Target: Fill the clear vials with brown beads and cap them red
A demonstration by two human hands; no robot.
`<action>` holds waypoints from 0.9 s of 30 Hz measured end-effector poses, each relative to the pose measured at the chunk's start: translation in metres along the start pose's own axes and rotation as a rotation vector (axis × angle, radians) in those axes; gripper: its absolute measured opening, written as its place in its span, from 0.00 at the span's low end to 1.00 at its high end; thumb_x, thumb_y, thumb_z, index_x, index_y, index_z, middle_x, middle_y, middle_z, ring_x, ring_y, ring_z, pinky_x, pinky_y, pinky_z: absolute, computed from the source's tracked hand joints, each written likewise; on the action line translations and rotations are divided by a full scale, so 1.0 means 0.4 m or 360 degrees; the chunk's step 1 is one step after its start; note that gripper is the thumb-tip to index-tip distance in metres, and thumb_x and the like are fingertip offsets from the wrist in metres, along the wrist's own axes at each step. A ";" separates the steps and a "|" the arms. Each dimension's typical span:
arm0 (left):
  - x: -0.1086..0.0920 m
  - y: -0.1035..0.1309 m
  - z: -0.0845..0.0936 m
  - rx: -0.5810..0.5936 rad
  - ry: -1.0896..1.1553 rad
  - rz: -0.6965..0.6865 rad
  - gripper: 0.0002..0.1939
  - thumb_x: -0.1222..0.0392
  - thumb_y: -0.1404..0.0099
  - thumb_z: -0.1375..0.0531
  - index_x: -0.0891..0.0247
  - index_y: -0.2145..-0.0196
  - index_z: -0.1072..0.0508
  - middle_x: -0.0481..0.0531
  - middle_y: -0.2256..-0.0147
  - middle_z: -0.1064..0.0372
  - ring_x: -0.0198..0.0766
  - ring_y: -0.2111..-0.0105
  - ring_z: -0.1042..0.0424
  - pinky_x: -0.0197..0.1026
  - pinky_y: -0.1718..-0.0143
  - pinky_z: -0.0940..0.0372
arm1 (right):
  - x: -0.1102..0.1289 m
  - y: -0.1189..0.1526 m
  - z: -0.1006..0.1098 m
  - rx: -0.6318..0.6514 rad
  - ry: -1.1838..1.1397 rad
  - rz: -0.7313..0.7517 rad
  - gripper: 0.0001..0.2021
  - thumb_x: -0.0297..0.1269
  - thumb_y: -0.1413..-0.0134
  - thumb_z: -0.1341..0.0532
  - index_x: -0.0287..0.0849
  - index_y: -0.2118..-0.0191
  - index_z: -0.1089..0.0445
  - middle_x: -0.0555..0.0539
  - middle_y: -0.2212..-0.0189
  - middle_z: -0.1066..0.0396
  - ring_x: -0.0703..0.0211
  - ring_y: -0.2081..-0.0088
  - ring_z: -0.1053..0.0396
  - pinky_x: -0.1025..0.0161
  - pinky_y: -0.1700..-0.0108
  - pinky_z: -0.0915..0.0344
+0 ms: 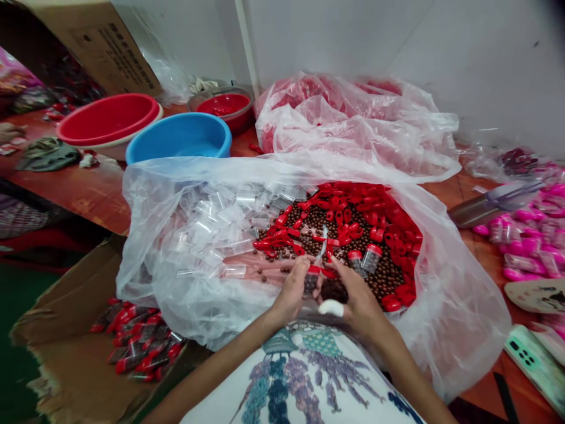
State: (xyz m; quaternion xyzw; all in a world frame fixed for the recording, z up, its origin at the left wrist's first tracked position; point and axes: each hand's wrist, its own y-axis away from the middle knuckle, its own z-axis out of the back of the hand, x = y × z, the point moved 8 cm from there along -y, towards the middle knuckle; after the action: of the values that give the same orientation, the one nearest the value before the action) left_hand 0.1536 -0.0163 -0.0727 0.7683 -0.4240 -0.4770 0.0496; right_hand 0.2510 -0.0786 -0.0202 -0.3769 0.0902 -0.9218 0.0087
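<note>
Inside a wide clear plastic bag [163, 300] lie clear plastic tubes [207, 221], brown beads [362, 235] and red caps [399, 227]. My left hand [293, 291] is closed around a small clear container [310, 285] with a red cap on top. Close beside it, my right hand [355, 294] is curled at the container's right side, its thumb wrapped in white; what its fingers hold is hidden. A white strip [324, 241] stands up just beyond the fingertips. Two red-capped containers [371, 259] rest on the beads right of my hands.
Blue basin [180, 138] and red basin [110, 121] stand behind left. Another bag [353, 126] of red pieces sits behind. Filled containers [141, 341] lie in a torn cardboard box [79, 347] at lower left. Pink containers [529, 235] and a phone [536, 365] are right; someone's hand [9, 133] shows far left.
</note>
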 end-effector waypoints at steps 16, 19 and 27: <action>-0.023 0.010 0.022 0.0140 -0.0099 -0.0036 0.22 0.48 0.37 0.53 0.61 0.49 0.40 0.45 0.77 0.35 0.29 0.87 0.40 0.31 0.88 0.43 | -0.022 -0.012 -0.110 0.0225 0.0736 0.0121 0.13 0.23 0.46 0.46 0.42 0.59 0.29 0.43 0.67 0.32 0.52 0.64 0.39 0.58 0.63 0.40; -0.024 0.011 0.024 0.0149 -0.0137 -0.0063 0.22 0.47 0.37 0.54 0.61 0.49 0.40 0.44 0.79 0.36 0.30 0.87 0.41 0.31 0.88 0.43 | -0.041 -0.006 -0.092 0.0205 0.0510 0.0049 0.14 0.22 0.47 0.48 0.42 0.60 0.29 0.44 0.67 0.31 0.53 0.64 0.38 0.57 0.61 0.38; 0.002 0.018 0.009 0.0184 -0.0434 0.0022 0.29 0.40 0.38 0.54 0.62 0.47 0.40 0.45 0.81 0.36 0.31 0.86 0.39 0.32 0.87 0.42 | -0.022 -0.012 0.021 -0.0345 -0.0337 -0.0250 0.13 0.33 0.42 0.48 0.47 0.54 0.31 0.45 0.58 0.31 0.54 0.56 0.35 0.55 0.53 0.38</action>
State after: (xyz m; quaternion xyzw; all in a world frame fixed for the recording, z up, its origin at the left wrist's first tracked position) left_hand 0.1466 -0.0202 -0.0717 0.6950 -0.4588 -0.5514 -0.0494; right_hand 0.2636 -0.0745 -0.0196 -0.4765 0.1580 -0.8597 -0.0945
